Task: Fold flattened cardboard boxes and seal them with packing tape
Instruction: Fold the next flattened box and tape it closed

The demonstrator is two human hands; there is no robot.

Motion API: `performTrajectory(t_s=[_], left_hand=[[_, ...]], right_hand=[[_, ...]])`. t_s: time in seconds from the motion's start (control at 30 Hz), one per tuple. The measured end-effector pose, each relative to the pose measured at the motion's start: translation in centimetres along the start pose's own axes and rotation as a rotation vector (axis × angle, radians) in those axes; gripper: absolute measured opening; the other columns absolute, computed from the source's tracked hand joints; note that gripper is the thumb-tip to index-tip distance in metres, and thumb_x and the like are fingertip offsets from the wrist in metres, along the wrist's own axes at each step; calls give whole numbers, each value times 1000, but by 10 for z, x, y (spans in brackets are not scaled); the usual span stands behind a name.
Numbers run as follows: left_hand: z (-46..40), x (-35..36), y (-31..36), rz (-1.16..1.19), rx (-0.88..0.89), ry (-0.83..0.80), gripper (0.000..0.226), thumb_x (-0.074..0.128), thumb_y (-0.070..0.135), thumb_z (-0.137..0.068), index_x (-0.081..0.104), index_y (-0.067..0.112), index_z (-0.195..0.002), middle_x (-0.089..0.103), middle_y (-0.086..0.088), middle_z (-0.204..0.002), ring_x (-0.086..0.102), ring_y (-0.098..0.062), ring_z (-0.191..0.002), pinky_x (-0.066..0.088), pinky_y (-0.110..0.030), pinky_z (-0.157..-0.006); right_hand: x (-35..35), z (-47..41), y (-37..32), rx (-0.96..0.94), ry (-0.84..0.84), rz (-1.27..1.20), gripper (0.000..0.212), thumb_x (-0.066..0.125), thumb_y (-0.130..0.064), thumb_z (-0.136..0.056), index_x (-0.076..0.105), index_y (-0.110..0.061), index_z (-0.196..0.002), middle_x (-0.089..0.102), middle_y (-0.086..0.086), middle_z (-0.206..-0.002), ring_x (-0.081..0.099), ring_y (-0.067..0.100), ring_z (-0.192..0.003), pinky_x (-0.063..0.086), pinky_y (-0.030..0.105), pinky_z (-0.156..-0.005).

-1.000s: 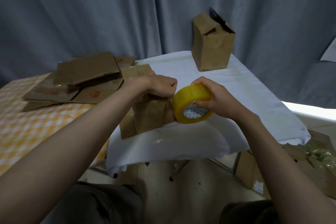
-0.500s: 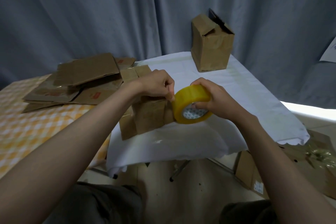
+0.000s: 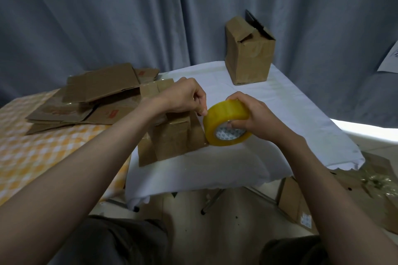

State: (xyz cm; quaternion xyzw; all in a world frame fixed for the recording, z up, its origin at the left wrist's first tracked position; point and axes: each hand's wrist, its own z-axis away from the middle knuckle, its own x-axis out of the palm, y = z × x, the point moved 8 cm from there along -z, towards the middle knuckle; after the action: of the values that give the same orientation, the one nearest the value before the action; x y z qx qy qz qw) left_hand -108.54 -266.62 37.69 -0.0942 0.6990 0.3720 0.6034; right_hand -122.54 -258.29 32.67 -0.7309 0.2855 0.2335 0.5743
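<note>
**Tape roll held against a half-folded box**

The right hand (image 3: 256,119) gripped a yellow roll of packing tape (image 3: 226,123), fingers curled over its top and the thumb tucked at the patterned core, with the roll's open face turned toward the camera. The left hand (image 3: 183,98) sat just to the left of the roll, its fingertips pinched together at the roll's upper left edge; whether a tape end lay between them was too small to tell. Directly beneath the left hand stood a small cardboard box (image 3: 172,137), upright on the white tablecloth (image 3: 290,114), with flaps splayed out at its base on either side. The roll's lower edge came close beside the box's right flap.

Farther left of the left hand, a pile of flattened cardboard boxes (image 3: 92,97) lay overlapping on a yellow checked surface (image 3: 43,157). Well beyond the right hand, near the far edge of the cloth, a second assembled box (image 3: 249,54) stood with its top flaps loosely open, backed by a grey curtain (image 3: 129,17). Below and to the right of the right forearm, more cardboard (image 3: 297,204) rested on the floor.
</note>
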Motion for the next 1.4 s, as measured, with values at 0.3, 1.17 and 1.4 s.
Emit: performTrajectory(t_s=[0.3,1.17,1.4], left_hand=[[-1,0,3,43,0,-43,10,84,17,-78,80,18,-87,76,10,-81,66,3,-73,52,-15,-72],[5,-10,47,-57,-117,130,15,60,8,-92,65,21,-87,59,18,-77,55,-3,-74,40,-13,-62],[7,-25,63,-103,-72,150,6,59,15,-97,64,16,-95,65,7,-90,60,-11,-85,44,-20,-68]], right_hand=[[-2,6,-2,75,0,8,55,81,-39,-81,53,-29,-128,53,-1,-122,51,16,-107,45,28,-81],[-12,21,-10,237,69,-439,34,70,-20,-92,54,-34,-118,61,5,-95,61,15,-83,51,32,-72],[-14,18,-16,113,119,-404,14,63,-17,-96,57,-29,-101,57,4,-95,51,17,-80,45,34,-66]])
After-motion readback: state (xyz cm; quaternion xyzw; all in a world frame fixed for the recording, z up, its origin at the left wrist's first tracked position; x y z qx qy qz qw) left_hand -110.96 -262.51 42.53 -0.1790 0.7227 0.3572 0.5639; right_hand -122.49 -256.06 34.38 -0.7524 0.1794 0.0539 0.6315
